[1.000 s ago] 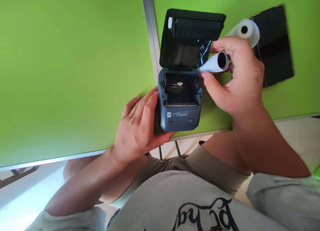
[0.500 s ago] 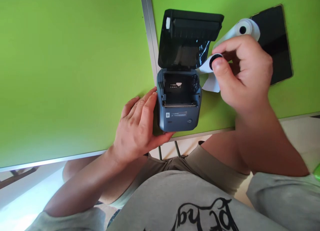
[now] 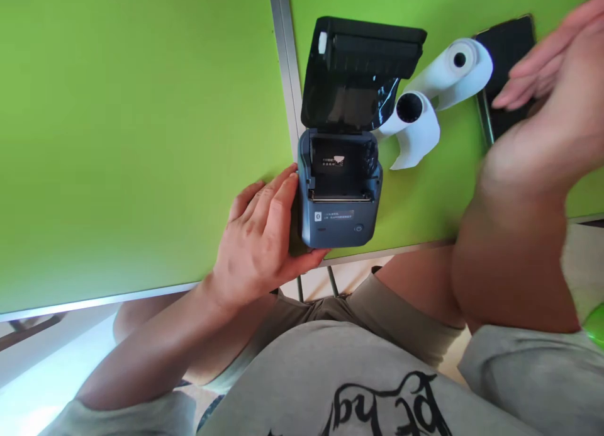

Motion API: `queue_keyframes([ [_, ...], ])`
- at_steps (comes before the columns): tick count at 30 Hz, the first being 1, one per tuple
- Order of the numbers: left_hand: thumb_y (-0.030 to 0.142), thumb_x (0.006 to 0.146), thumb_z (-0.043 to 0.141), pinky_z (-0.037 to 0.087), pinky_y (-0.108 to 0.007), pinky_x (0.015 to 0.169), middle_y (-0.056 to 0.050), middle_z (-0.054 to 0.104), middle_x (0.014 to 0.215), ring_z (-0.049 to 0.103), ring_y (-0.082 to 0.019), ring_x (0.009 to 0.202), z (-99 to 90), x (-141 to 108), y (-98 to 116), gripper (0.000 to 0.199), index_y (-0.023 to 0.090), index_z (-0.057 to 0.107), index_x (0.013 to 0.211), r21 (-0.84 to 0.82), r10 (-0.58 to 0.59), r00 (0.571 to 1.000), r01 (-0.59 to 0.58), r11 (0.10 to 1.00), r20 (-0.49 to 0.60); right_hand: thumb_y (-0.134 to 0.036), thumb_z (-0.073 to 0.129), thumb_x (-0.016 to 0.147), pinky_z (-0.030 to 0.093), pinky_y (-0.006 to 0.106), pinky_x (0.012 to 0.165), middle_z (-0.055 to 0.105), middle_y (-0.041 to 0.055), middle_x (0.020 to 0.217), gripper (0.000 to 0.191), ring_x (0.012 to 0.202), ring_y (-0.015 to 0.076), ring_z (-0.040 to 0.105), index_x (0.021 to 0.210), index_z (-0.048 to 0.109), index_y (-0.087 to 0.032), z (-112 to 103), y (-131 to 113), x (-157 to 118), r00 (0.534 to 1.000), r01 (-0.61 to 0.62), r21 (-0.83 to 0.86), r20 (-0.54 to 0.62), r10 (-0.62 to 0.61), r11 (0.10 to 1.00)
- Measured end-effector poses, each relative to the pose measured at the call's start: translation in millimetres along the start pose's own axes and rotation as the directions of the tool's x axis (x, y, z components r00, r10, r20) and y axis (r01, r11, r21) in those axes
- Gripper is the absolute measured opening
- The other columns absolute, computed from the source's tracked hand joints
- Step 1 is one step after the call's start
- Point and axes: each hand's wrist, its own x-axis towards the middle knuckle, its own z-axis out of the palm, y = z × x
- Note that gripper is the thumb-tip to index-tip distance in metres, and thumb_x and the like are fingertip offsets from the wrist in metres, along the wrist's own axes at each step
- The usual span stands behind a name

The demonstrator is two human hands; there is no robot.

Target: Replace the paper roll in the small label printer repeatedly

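Observation:
A dark blue-grey label printer (image 3: 340, 225) lies on the green table, its black lid (image 3: 361, 52) swung up and its paper bay showing no roll. My left hand (image 3: 262, 234) is wrapped round the printer's left side and lower corner, the thumb along its bottom edge. Right of the lid are two white paper rolls: a small one (image 3: 419, 131) with a wide black core and a loose end, and a larger one (image 3: 436, 71) behind it. My right hand (image 3: 552, 90) is raised over the phone-like black device, fingers stretched out, nothing visible in it.
The black flat device (image 3: 504, 49) lies partly under the larger roll's loose paper and my right hand. A grey metal seam (image 3: 284, 65) crosses the green table (image 3: 141, 140). At the far right edge is a bright green object (image 3: 595, 326).
My right hand has let go of the small paper roll and moved right, its fingers now extended. The roll rests on the table with its loose end spread. My left hand stays on the printer.

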Motion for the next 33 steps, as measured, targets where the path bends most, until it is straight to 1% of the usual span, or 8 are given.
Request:
queue_keyframes([
  [4, 0.069, 0.092, 0.059, 0.047, -0.052, 0.114, -0.024, 0.057, 0.15, 0.061, -0.035, 0.137, 0.4, 0.2, 0.1, 0.09, 0.018, 0.026, 0.158, -0.012, -0.004, 1.0, 0.004, 1.0, -0.018, -0.017, 0.054, 0.066, 0.047, 0.038, 0.072, 0.068, 0.0067, 0.08, 0.028, 0.073, 0.0198, 0.064, 0.087, 0.072, -0.021, 7.1, 39.9, 18.2, 0.969, 0.226, 0.171, 0.065, -0.24, 0.959],
  [7, 0.068, 0.091, 0.062, 0.047, -0.053, 0.113, -0.024, 0.057, 0.15, 0.061, -0.036, 0.137, 0.0, 0.7, 0.2, 0.092, 0.017, 0.026, 0.158, -0.015, 0.0, 1.0, 0.0, 1.0, -0.009, -0.016, 0.053, 0.066, 0.044, 0.036, 0.07, 0.069, 0.0066, 0.09, 0.038, 0.078, 0.019, 0.063, 0.101, 0.069, -0.021, 13.8, 51.7, 14.3, 0.931, 0.171, 0.211, 0.285, -0.228, 0.962],
  [10, 0.066, 0.089, 0.066, 0.048, -0.053, 0.112, -0.026, 0.058, 0.149, 0.061, -0.037, 0.136, -0.9, 1.3, 0.2, 0.093, 0.015, 0.027, 0.157, -0.013, 0.01, 1.0, -0.01, 1.0, -0.009, -0.017, 0.057, 0.071, 0.046, 0.037, 0.076, 0.068, 0.0073, 0.099, 0.041, 0.086, 0.0205, 0.064, 0.111, 0.066, -0.021, 15.3, 48.9, 4.7, 0.899, 0.224, 0.035, 0.379, -0.22, 0.974],
  [13, 0.065, 0.09, 0.065, 0.047, -0.054, 0.113, -0.026, 0.057, 0.149, 0.061, -0.038, 0.136, -1.4, 1.7, 0.2, 0.092, 0.014, 0.028, 0.157, -0.014, 0.009, 1.0, -0.009, 1.0, -0.004, -0.013, 0.067, 0.067, 0.049, 0.04, 0.089, 0.067, 0.008, 0.105, 0.041, 0.099, 0.0236, 0.065, 0.107, 0.066, -0.021, 13.4, 43.1, -0.5, 0.907, 0.289, -0.236, 0.377, -0.187, 0.928],
  [16, 0.066, 0.092, 0.061, 0.046, -0.053, 0.113, -0.026, 0.057, 0.15, 0.06, -0.037, 0.137, -1.2, 1.8, 0.0, 0.091, 0.014, 0.027, 0.158, -0.013, 0.01, 1.0, -0.01, 1.0, -0.001, -0.012, 0.075, 0.065, 0.049, 0.037, 0.083, 0.066, 0.0059, 0.094, 0.033, 0.092, 0.0228, 0.065, 0.095, 0.07, -0.024, 11.8, 41.4, -0.5, 0.931, 0.272, -0.362, 0.332, -0.149, 0.892],
  [20, 0.068, 0.091, 0.06, 0.046, -0.052, 0.113, -0.025, 0.057, 0.15, 0.06, -0.036, 0.137, -0.6, 1.1, -0.2, 0.093, 0.016, 0.024, 0.159, 0.005, 0.009, 1.0, -0.009, 1.0, -0.008, -0.012, 0.074, 0.064, 0.049, 0.037, 0.081, 0.067, 0.0044, 0.091, 0.034, 0.089, 0.0221, 0.065, 0.096, 0.073, -0.025, 11.9, 48.6, 1.2, 0.936, 0.268, -0.308, 0.306, -0.172, 0.913],
  [25, 0.068, 0.091, 0.061, 0.046, -0.052, 0.113, -0.022, 0.056, 0.152, 0.06, -0.036, 0.137, -0.9, 0.4, -0.5, 0.094, 0.02, 0.021, 0.161, -0.002, -0.007, 1.0, 0.007, 1.0, 0.001, 0.0, 0.054, 0.063, 0.048, 0.031, 0.071, 0.072, 0.0001, 0.104, 0.073, 0.086, 0.0168, 0.067, 0.13, 0.052, -0.03, 12.5, 58.9, 0.4, 0.913, 0.218, -0.052, 0.364, -0.185, 0.975],
  [33, 0.068, 0.09, 0.062, 0.047, -0.053, 0.112, -0.024, 0.057, 0.151, 0.061, -0.037, 0.136, -2.4, 1.7, -0.3, 0.093, 0.017, 0.024, 0.159, -0.007, -0.002, 1.0, 0.002, 1.0, 0.005, -0.004, 0.065, 0.07, 0.051, 0.038, 0.095, 0.063, 0.0053, 0.113, 0.056, 0.106, 0.0225, 0.064, 0.119, 0.063, -0.028, 8.5, 39.8, -4.2, 0.902, 0.188, -0.338, 0.432, -0.026, 0.922],
])
